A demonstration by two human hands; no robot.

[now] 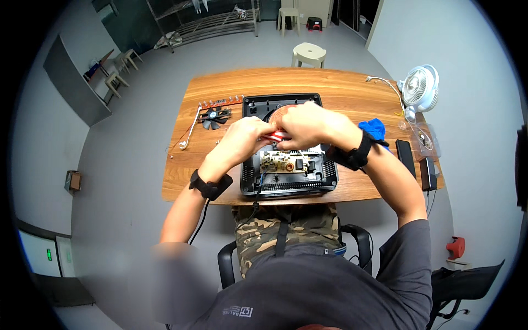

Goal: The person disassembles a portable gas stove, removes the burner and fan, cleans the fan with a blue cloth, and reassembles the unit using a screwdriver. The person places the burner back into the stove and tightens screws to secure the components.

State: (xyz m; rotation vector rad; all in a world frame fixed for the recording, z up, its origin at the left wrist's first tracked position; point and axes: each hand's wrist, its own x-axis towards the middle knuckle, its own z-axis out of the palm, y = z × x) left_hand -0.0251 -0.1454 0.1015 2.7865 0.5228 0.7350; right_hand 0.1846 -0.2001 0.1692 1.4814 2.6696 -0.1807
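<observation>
An open black appliance housing [258, 104], like an induction cooker base, lies on the wooden table in front of me. Inside it are a copper coil [279, 114], partly covered by my right hand, and a circuit board [272, 163] nearer to me. Over the coil's near edge, my left hand [245, 137] and my right hand [308, 125] meet with bent, closed fingers. Between them shows a small red-and-white striped object [278, 135], gripped from both sides; its kind is mostly hidden. A black cooling fan [213, 117] lies left of the housing.
Behind the fan lies a red strip board with buttons [220, 102], with a white cable [191, 129] beside it. On the right are a blue cloth [373, 129], a black box [405, 158], a clear plastic tray [426, 140] and a white desk fan [421, 88]. A stool [309, 54] stands beyond the table.
</observation>
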